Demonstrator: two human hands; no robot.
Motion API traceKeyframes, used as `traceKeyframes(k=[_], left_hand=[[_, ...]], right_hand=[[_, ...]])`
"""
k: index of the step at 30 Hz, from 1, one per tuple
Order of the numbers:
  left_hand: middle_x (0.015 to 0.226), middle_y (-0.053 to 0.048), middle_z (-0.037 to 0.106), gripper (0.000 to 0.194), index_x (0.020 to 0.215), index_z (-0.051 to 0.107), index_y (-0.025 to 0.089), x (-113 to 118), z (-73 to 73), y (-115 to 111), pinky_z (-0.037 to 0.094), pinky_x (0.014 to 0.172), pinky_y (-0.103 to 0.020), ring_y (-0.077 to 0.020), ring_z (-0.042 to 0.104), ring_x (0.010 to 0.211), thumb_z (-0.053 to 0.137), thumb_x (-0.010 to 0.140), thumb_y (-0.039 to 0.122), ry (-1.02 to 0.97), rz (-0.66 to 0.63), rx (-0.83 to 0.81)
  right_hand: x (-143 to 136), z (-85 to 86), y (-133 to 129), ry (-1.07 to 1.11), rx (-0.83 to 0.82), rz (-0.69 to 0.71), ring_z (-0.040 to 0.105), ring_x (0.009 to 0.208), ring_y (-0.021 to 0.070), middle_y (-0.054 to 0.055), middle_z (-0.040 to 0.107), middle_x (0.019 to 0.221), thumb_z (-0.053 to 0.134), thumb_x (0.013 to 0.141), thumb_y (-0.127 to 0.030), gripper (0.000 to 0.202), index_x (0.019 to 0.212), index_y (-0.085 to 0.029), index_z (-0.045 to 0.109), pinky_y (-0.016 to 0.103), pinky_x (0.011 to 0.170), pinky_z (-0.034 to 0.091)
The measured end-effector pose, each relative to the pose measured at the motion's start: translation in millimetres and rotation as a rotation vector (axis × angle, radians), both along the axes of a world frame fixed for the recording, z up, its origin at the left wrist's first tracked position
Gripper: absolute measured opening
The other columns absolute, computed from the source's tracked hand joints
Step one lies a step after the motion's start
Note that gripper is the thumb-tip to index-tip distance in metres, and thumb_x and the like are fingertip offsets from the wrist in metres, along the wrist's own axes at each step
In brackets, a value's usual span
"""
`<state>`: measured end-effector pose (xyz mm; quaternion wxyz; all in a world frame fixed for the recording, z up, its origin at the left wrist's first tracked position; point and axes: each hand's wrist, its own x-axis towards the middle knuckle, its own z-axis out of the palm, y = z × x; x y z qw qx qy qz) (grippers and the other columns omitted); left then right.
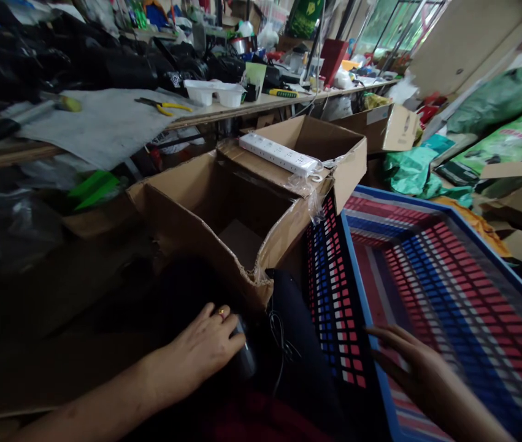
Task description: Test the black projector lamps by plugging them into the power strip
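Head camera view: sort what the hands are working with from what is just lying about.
In hand:
- left hand, on a small dark object
- right hand, fingers spread over the blue plastic slatted crate
- black fabric between the hands

Lying about:
- open brown cardboard box
- white power strip
- yellow-handled pliers
- white plastic tubs

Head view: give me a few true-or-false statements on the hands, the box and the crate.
1. The left hand rests on a dark object below the cardboard box. True.
2. The right hand grips the power strip. False: its fingers are spread open over the blue crate, and the power strip lies on a box flap.
3. The blue crate is full of bottles. False: none show in it.
4. Yellow-handled pliers lie on the bench. True.
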<state>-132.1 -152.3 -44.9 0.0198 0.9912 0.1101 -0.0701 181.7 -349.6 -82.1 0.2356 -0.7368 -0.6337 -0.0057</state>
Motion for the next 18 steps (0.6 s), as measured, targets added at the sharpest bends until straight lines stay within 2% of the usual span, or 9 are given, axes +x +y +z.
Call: traceKeyframes(k=[2,4,6,8,10,12,15,18], left_hand=[[0.103,-0.008,0.058,0.034,0.095,0.055,0.016,-10,-2.8,1,0.039,0.1,-0.048,-0.0265,0.052,0.111,0.034,0.079,-0.006,-0.017,0.021,0.016],[0.106,-0.007,0.057,0.037,0.099,0.055,0.017,-22,-6.3,3,0.041,0.1,-0.044,-0.0246,0.052,0.111,0.034,0.079,-0.006,-0.013,0.06,0.008],[0.118,-0.009,0.052,0.052,0.113,0.05,0.021,-32,-9.7,4,0.043,0.098,-0.043,-0.0245,0.05,0.115,0.032,0.075,-0.01,0.007,0.121,-0.02],[0.123,-0.01,0.048,0.065,0.121,0.045,0.025,-36,-12.6,5,0.045,0.096,-0.043,-0.0245,0.049,0.117,0.03,0.071,-0.013,0.013,0.183,-0.059],[0.123,-0.011,0.046,0.062,0.118,0.047,0.025,-33,-15.1,3,0.044,0.097,-0.045,-0.0266,0.047,0.118,0.033,0.07,-0.011,-0.012,0.208,-0.084],[0.132,-0.014,0.038,0.056,0.115,0.049,0.021,-26,-18.4,1,0.037,0.101,-0.05,-0.0307,0.038,0.125,0.037,0.069,-0.009,-0.043,0.168,-0.096],[0.146,-0.017,0.019,0.063,0.123,0.041,0.019,-18,-27.2,-2,0.027,0.107,-0.054,-0.034,0.022,0.133,0.043,0.065,-0.006,-0.059,0.083,-0.132],[0.147,-0.014,0.021,0.064,0.128,0.036,0.022,-14,-38.3,0,0.031,0.105,-0.053,-0.0325,0.025,0.132,0.044,0.07,-0.003,-0.053,0.1,-0.164]], right_hand=[[-21,-8.2,52,0.083,-0.065,0.149,0.059,0.099,0.0153,0.007,0.057,0.113,0.047,0.084,-0.02,0.027,0.109,-0.023,0.056,0.028,0.083,0.053],[-40,-16.2,105,0.122,-0.113,0.275,0.049,0.115,0.0172,0.009,0.047,0.129,0.043,0.077,-0.005,0.039,0.111,-0.02,0.055,0.032,0.095,0.046],[-52,-22.1,147,0.088,-0.166,0.39,0.046,0.118,0.0204,0.009,0.046,0.131,0.044,0.067,0.0,0.049,0.112,-0.016,0.053,0.039,0.102,0.039],[-57,-24.7,170,0.03,-0.209,0.491,0.049,0.113,0.022,0.008,0.052,0.124,0.05,0.067,-0.003,0.046,0.111,-0.015,0.054,0.042,0.102,0.037],[-56,-23.8,179,-0.032,-0.231,0.555,0.052,0.104,0.0209,0.007,0.057,0.112,0.055,0.072,-0.012,0.032,0.103,-0.018,0.057,0.041,0.098,0.04],[-55,-20.2,178,-0.092,-0.231,0.571,0.053,0.097,0.0189,0.007,0.057,0.105,0.052,0.08,-0.016,0.016,0.094,-0.019,0.06,0.038,0.091,0.044],[-54,-13.4,163,-0.127,-0.154,0.493,0.052,0.097,0.0186,0.009,0.053,0.111,0.044,0.088,-0.019,0.017,0.097,-0.018,0.058,0.035,0.085,0.046],[-48,-8.1,138,-0.107,-0.004,0.39,0.048,0.105,0.0204,0.01,0.045,0.122,0.041,0.09,-0.022,0.02,0.104,-0.02,0.055,0.035,0.085,0.046]])
